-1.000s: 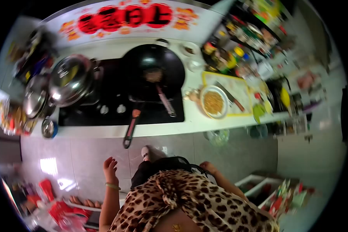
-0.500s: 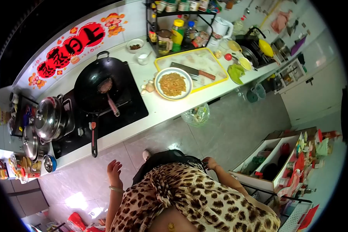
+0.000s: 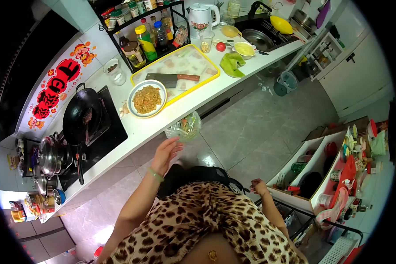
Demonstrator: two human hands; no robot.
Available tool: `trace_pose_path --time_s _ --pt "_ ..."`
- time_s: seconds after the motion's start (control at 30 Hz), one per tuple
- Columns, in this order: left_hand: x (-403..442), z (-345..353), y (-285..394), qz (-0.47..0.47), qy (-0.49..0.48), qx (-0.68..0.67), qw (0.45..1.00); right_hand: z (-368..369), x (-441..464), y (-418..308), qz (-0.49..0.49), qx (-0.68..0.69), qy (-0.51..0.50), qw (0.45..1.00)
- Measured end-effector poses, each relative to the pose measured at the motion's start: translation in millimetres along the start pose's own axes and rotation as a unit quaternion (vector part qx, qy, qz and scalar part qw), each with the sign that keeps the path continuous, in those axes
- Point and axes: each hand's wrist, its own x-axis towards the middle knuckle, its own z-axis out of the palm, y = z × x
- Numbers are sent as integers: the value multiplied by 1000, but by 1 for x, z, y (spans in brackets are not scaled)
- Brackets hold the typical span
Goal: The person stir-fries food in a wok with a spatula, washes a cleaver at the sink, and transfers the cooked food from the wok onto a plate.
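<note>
My left hand (image 3: 166,154) is raised in front of the counter edge, with its fingers stretched and nothing in them. It appears just below the bag of scraps (image 3: 185,126) that hangs at the counter front. My right hand (image 3: 259,186) is out at my right side, near the white drawer unit; its fingers are loosely bent and no object shows in them. On the counter, a bowl of chopped food (image 3: 147,99) rests at the near left of a yellow-rimmed cutting board (image 3: 180,66). A cleaver (image 3: 171,79) lies flat on that board, behind the bowl.
At left, a black wok (image 3: 80,115) holding a ladle sits on the stove, beside a lidded steel pot (image 3: 49,154). A spice rack (image 3: 141,26), a white kettle (image 3: 200,18) and a green peel (image 3: 232,65) stand along the counter. Open drawers (image 3: 306,169) stick out at right.
The view has swung right and forward along the counter. My left hand has risen toward the counter edge. My right hand has moved outward, away from my dark clothing.
</note>
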Motion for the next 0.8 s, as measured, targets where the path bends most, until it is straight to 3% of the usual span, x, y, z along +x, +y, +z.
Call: trace_pose_path --time_s 0.17,0.27,0.3,0.4,0.5,0.53,0.6,0.73,0.77,0.8 --pt "87 58 -7 -77 -104 -83 988 -11 -17 32 17 97 49 994" --pt "140 83 -18 -125 -82 -116 982 -4 -3 83 -28 175 20 984" --pt "158 90 -24 -138 -78 -126 979 -1 15 116 -69 149 27 986" --pt "205 103 -40 -130 15 -203 971 24 70 228 -229 -109 114 961" --pt "258 91 -67 -121 35 -273 954 38 64 267 -137 -164 115 970" --pt "276 83 -79 -114 32 -309 944 37 55 269 -102 -152 109 977" --pt "308 71 -94 -100 29 -395 913 9 3 190 7 -46 108 993" --pt "332 50 -102 -101 83 -472 872 -41 -46 45 158 182 115 964" --pt "322 39 -107 -52 88 -344 933 -50 -33 74 96 250 101 958" --pt "325 27 -113 -6 89 -212 973 -56 -35 47 155 227 129 953"
